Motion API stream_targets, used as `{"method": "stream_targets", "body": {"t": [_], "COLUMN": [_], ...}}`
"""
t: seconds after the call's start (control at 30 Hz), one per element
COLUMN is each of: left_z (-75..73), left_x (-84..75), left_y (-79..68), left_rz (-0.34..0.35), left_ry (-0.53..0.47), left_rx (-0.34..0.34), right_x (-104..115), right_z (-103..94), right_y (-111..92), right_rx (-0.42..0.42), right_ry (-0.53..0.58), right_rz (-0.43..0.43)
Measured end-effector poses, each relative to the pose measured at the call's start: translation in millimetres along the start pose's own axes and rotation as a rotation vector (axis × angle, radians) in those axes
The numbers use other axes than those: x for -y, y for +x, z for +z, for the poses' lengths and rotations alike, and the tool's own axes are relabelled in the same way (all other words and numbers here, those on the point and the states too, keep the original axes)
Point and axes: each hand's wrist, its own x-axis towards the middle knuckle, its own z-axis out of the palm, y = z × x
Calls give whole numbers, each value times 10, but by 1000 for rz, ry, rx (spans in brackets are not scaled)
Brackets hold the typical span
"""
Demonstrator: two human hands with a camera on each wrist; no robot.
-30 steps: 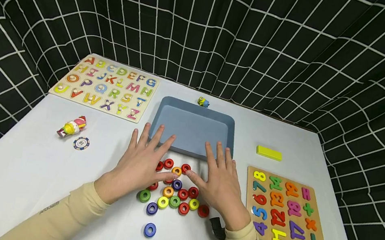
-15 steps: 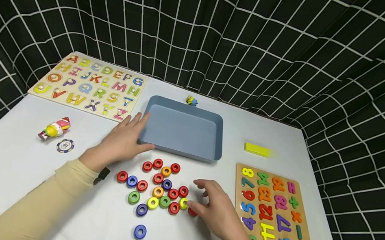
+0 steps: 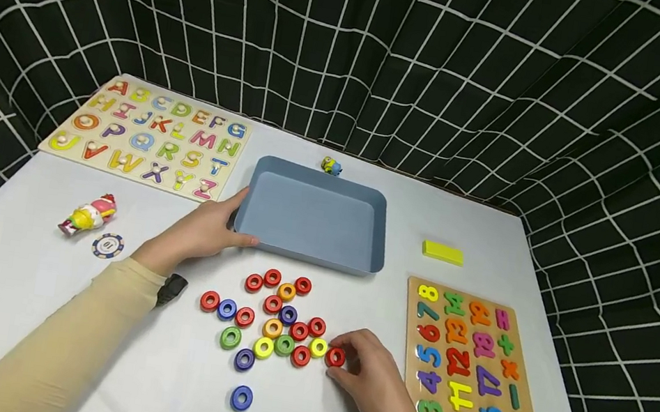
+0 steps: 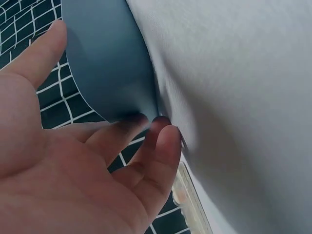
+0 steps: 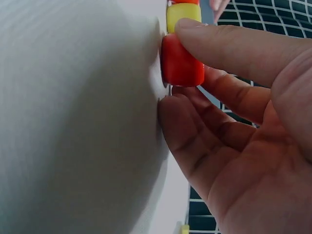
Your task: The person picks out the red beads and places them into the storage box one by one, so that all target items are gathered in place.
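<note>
My left hand [image 3: 200,230] is at the near left corner of a shallow blue-grey tray [image 3: 312,214]. Its thumb lies on the tray's front side and the fingers bend round the left wall; the left wrist view shows them low against the blue wall [image 4: 107,53]. In the right wrist view, a red ring bead [image 5: 183,61] sits between the thumb and fingers of my right hand [image 3: 371,381], which pinches it on the table. A yellow ring bead [image 3: 318,348] stands right beside the red one. Several more red, blue, green and orange beads lie in front of the tray.
An alphabet puzzle board [image 3: 150,135] lies at the back left, a number puzzle board [image 3: 411,372] at the right. Around the tray are a small figurine [image 3: 331,165], a yellow block [image 3: 442,252], an ice-cream-like figure [image 3: 89,214] and a poker chip [image 3: 108,245].
Both hands, earlier spread over the beads, have moved apart. The left has come to the tray's corner and curled round it; the right has lowered to the rightmost red bead and pinched it.
</note>
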Motion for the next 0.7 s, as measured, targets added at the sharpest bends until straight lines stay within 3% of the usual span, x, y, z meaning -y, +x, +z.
{"method": "stream_targets", "body": {"t": [0.2,0.33,0.5,0.7], "left_z": [-73,-88,-70,-6], "left_x": [0,13,49,41], "left_y": [4,11,17,30], "left_rz": [0,10,12,-8], "left_ry": [-8,-18,-15,-21], "left_rx": [-8,-17,-23,-19], "right_x": [110,255,578,936], "right_z": [-117,-282,-345,-163], "right_y": [43,214,712,1326], "right_rx": [-67,-156,-195,-141], "right_ry": [26,73,135,69], "right_rz": [23,-100,-271,-345]}}
